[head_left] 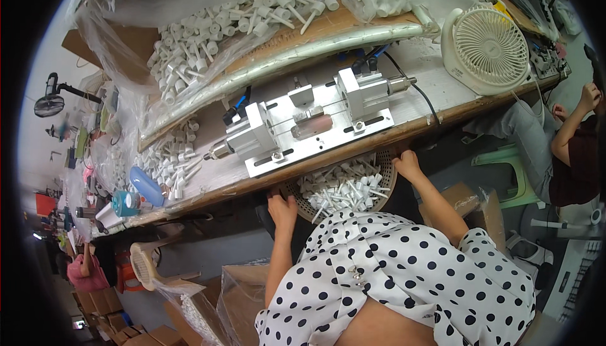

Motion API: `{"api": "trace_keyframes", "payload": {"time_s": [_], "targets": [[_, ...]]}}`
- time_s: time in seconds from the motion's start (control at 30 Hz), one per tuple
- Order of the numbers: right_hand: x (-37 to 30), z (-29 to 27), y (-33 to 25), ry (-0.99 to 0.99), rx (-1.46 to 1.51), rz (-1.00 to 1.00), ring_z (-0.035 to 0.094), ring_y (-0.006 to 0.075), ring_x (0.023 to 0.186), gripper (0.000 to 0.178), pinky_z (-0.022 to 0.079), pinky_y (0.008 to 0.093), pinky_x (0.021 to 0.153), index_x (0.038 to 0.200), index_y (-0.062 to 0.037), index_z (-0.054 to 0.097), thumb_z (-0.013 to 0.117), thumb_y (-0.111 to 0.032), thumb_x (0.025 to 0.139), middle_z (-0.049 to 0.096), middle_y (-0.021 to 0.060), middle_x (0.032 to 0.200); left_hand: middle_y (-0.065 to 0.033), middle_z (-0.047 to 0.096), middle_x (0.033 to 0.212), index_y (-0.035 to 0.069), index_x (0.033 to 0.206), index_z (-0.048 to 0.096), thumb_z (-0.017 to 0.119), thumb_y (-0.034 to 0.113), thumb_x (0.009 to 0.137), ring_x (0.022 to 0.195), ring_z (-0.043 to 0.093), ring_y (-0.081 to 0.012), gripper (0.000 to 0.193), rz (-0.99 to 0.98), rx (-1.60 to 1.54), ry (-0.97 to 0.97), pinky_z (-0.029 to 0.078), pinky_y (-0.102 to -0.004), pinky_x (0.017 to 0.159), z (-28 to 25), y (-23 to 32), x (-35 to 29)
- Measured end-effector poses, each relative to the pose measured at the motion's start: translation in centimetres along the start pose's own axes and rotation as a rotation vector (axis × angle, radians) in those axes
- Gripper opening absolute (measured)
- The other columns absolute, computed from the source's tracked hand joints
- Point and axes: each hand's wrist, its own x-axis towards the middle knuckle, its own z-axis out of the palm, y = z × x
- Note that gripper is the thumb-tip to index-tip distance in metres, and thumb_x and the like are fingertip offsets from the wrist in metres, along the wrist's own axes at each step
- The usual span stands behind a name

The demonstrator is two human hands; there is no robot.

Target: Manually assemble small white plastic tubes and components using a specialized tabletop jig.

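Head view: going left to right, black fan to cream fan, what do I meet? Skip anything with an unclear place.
Black fan → blue oval object → left hand → perforated basket → right hand → cream fan.

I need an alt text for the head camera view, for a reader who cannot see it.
A person in polka-dot clothing has the left hand and right hand at opposite sides of a perforated basket of white parts. Beyond it, a metal fixture sits on a workbench, with a larger heap behind and a fan right.
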Motion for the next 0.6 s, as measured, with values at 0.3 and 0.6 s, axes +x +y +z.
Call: {"api": "trace_keyframes", "payload": {"time_s": [0.3,0.6], "targets": [[-4.1,2.4,2.0,-0.104,0.547,0.221,0.064,0.0204,0.066,0.020,0.053,0.0321,0.053,0.094,-0.0058,0.047,0.060,-0.007,0.079,0.059,0.0106,0.076,-0.0110,0.042,0.139,0.015,0.133,0.046,0.046,0.048,0.086,0.131,0.035,-0.0281,0.057,0.014,0.451,-0.301,0.027,-0.0401,0.108,4.8,-6.8,8.2],[-10.6,5.5,1.2,-0.401,0.589,0.447,0.058,0.0117,0.065,0.022,0.049,0.0249,0.055,0.082,-0.0069,0.042,0.063,-0.012,0.084,0.056,0.0051,0.075,-0.0138,0.044,0.134,0.010,0.127,0.048,0.049,0.042,0.088,0.126,0.038,-0.0313,0.051,0.291,0.154,-0.118,0.027,-0.0423,0.106,9.2,-8.4,9.1]]}}
